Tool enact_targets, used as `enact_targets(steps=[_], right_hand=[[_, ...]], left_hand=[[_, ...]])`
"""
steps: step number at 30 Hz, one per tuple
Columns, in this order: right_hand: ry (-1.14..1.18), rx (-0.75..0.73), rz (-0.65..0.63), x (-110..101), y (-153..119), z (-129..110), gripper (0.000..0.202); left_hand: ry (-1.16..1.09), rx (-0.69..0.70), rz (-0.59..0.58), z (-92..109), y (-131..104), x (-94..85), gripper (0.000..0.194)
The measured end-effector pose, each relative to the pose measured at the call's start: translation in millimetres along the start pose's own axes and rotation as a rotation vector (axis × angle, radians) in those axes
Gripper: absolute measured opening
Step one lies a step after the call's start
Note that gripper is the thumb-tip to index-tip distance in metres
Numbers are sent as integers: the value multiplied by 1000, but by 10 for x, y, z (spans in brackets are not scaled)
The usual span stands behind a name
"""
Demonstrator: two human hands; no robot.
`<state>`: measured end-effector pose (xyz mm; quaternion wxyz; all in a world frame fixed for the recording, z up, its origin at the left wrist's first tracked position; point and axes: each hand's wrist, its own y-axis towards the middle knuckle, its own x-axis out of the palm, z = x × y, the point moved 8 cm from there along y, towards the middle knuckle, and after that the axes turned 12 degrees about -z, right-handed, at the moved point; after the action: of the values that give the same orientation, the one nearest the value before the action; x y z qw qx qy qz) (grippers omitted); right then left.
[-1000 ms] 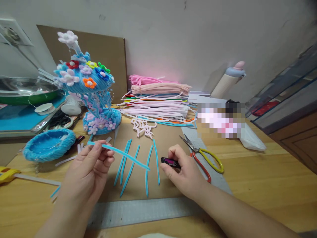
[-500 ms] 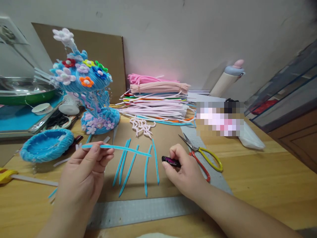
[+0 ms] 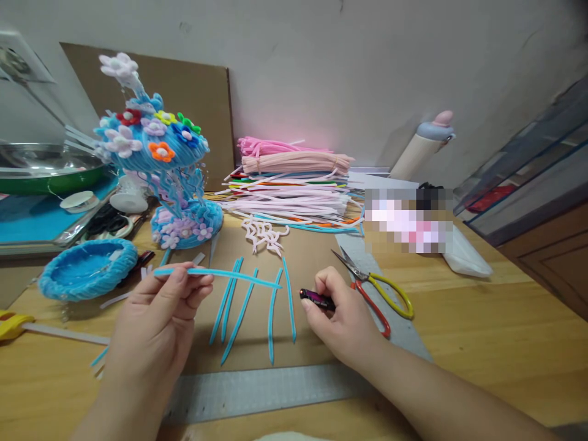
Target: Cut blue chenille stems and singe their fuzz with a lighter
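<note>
A blue pipe cleaner point(image 3: 234, 275) is pinched between the thumb and fingers of my left hand point(image 3: 158, 312), stretched nearly level to the right. My right hand point(image 3: 342, 315) is closed around a small black lighter with a purple label point(image 3: 316, 299); a small reddish spot shows at its left end. A gap separates the pipe cleaner's tip from the lighter. Below, several cut blue pipe cleaners point(image 3: 236, 324) lie apart on a brown board point(image 3: 248, 358). Behind them sits a cluster of bent pale pink pieces point(image 3: 264, 236). Scissors with red and yellow handles point(image 3: 367, 277) lie open beside my right hand.
A blue fuzzy flower-covered ornament point(image 3: 154, 147) stands at the back left, near a blue fuzzy bowl shape point(image 3: 87, 269). Bundles of pipe cleaners point(image 3: 294, 184) are stacked against the wall. A pale bottle point(image 3: 422, 147) stands back right. A grey cutting mat point(image 3: 257, 392) edges the board.
A small reddish spot now shows at the lighter's left end. Both hands and the pipe cleaner are almost where they were.
</note>
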<state>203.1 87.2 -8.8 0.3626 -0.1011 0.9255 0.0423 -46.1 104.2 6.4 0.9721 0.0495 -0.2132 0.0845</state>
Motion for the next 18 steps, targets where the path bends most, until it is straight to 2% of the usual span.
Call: enact_targets(steps=[9,18], right_hand=[[5,31,-19,10,25,38,23],[-11,-23,2,-24,1,-14,21]], left_hand=[[-15,-15,23,-13,16,-31,11],[-23,-20,24,-11,5,-7,9]])
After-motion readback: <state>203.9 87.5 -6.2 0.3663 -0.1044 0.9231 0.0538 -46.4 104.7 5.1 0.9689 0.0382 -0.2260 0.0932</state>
